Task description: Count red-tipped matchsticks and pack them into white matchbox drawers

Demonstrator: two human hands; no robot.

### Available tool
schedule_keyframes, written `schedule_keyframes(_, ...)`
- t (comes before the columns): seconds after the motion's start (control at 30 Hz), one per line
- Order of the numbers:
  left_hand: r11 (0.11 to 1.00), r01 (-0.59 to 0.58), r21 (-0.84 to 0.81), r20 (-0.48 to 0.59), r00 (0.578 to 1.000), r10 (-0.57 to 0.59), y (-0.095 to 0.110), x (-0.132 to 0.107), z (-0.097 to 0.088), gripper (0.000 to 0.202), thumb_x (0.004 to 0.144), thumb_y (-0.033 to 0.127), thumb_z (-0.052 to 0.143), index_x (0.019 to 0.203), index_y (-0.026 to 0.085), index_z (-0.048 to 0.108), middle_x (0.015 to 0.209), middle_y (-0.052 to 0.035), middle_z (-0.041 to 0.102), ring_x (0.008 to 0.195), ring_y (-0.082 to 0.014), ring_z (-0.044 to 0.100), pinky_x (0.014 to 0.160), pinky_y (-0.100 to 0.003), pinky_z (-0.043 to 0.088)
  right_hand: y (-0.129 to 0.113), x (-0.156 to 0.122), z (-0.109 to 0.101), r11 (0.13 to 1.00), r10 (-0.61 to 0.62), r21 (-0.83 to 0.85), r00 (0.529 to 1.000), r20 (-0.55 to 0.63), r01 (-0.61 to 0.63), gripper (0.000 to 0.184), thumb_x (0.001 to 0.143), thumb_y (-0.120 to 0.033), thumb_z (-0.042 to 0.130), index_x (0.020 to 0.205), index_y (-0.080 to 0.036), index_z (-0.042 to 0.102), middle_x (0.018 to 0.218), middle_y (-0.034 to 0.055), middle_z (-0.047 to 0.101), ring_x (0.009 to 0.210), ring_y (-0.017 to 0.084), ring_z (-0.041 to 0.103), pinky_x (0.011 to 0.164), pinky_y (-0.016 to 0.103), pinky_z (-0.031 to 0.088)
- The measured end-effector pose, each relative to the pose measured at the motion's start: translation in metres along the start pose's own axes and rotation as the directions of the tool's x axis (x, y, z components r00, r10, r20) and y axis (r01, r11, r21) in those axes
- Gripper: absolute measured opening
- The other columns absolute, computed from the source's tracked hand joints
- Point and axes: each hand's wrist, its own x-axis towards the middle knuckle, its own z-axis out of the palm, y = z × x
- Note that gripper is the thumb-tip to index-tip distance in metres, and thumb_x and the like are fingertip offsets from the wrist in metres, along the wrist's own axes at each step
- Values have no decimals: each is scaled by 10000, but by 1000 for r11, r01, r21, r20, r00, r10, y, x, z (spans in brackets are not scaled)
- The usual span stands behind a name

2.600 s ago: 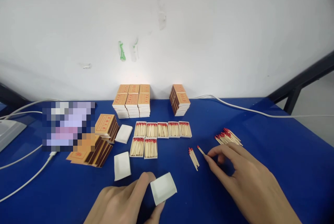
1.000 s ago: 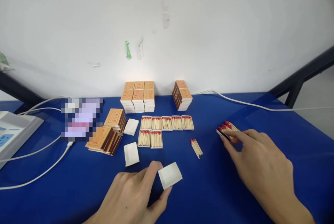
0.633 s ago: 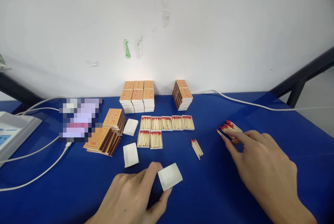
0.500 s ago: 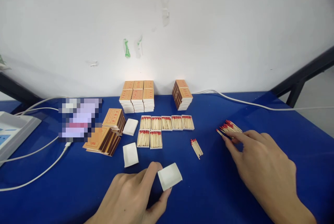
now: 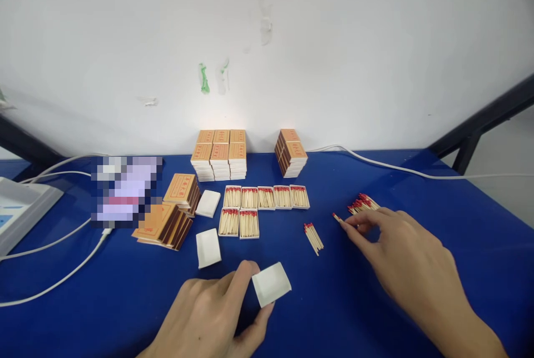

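Between thumb and index finger, my left hand (image 5: 212,308) holds an empty white matchbox tray (image 5: 272,283), its hollow side facing up. My right hand (image 5: 406,258) pinches a match (image 5: 337,218) by its stick, the red head pointing away to the left. Just beyond those fingers lies a loose pile of red-headed matches (image 5: 364,203). A smaller bunch of matches (image 5: 314,239) rests on the blue table between the two hands. Behind it, several filled trays (image 5: 249,223) stand side by side in two rows, matches all heads away from me.
Two more white trays (image 5: 208,248) lie left of the filled ones. Flattened matchbox sleeves (image 5: 161,224) are heaped at the left, near a blurred phone (image 5: 133,185) and a white cable (image 5: 79,274). Stacked matchboxes (image 5: 219,152) stand against the wall, with another stack (image 5: 291,152) to their right.
My right hand has drawn slightly left, away from the match pile, with a match pinched in its fingers. My left hand and the tray have hardly moved.
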Motion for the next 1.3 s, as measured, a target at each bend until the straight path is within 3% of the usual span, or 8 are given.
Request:
schedule_keyframes(0.13,1000,0,6,5,1000,0,0,-1,-1,94,1146,302,617,1195,258,551,687,115,674,410,-163,651,363,-327,473,-8,-2,-4,998,52,26,993,103,-55,585,962,-821,511,857,-348,840,957,94,829,860,386,753,619,447,475)
schedule_keyframes(0.3,1000,2,13,1,1000,-2,-1,0,-1,106,1136,297,614,1215,256,556,680,121,667,401,-183,661,356,-353,497,-16,-6,-6,996,22,82,982,188,-38,523,954,-799,577,853,-362,847,940,55,841,820,337,763,637,422,482)
schedule_keyframes(0.47,1000,12,-7,19,1000,-12,-2,2,1,116,1130,288,620,1220,258,552,700,113,693,433,-187,698,368,-341,519,-17,-5,-4,988,-2,149,981,194,-28,485,958,-785,668,868,-345,850,897,42,831,720,272,728,593,368,467)
schedule_keyframes(0.83,1000,7,17,0,1000,-7,-1,0,1,110,1132,299,618,1208,261,548,699,111,699,440,-184,710,368,-336,494,-10,2,-4,967,-14,253,976,218,-42,432,963,-720,700,868,-317,825,856,38,832,763,284,754,688,409,527)
schedule_keyframes(1.3,1000,4,15,6,1000,-4,-1,-1,1,86,1144,310,606,1196,256,563,694,115,688,433,-177,699,358,-335,495,-26,11,-1,984,0,173,972,234,-42,348,942,-625,647,916,-330,829,935,45,848,864,312,771,729,437,549)
